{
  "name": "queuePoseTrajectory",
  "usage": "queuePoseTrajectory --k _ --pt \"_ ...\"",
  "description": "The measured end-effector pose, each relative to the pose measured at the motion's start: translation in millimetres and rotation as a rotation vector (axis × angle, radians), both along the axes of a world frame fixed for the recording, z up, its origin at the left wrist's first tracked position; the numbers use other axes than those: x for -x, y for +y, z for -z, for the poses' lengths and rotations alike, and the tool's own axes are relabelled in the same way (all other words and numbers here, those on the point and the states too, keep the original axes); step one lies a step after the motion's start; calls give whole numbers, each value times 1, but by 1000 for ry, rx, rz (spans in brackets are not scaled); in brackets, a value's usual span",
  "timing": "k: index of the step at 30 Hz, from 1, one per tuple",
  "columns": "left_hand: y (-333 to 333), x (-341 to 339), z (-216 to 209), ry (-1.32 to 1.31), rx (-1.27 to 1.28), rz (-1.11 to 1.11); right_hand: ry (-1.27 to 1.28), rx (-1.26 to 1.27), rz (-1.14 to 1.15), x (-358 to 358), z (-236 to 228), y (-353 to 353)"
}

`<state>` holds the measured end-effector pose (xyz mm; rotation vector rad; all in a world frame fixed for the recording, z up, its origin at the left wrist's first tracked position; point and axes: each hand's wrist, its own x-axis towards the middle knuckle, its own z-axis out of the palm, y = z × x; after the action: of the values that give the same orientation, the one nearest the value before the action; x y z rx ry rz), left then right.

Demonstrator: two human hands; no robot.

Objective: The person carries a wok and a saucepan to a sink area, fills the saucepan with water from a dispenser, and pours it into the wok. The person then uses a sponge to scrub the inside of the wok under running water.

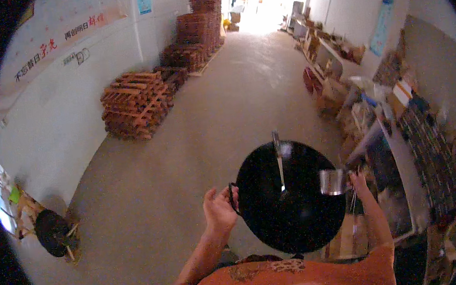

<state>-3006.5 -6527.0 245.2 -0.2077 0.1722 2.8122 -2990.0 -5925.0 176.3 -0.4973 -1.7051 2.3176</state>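
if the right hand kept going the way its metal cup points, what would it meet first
Most likely the big round black wok. The right hand holds a small shiny metal cup whose mouth faces left, right at the wok's rim. Depth is unclear, so it might pass just above.

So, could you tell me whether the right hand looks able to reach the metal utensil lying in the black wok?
Probably yes. The right hand is at the wok's right rim, and nothing lies between it and the utensil. But it already holds a metal cup, so its grip is occupied.
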Motion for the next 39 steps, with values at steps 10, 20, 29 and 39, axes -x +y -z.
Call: queuePoseTrajectory --k 10,20,29,39 --pt "-22 310 14 -264 101 369 -277 -610 234 153 -54 -54" --pt "-67 539 -36 -322 91 301 -292 -799 255 413 -71 -93" --pt "-55 798 -45 -180 72 215 -139 -702 112 678 -80 -79" --pt "6 965 -6 -286 9 570 -391 -781 340 705 -81 6"
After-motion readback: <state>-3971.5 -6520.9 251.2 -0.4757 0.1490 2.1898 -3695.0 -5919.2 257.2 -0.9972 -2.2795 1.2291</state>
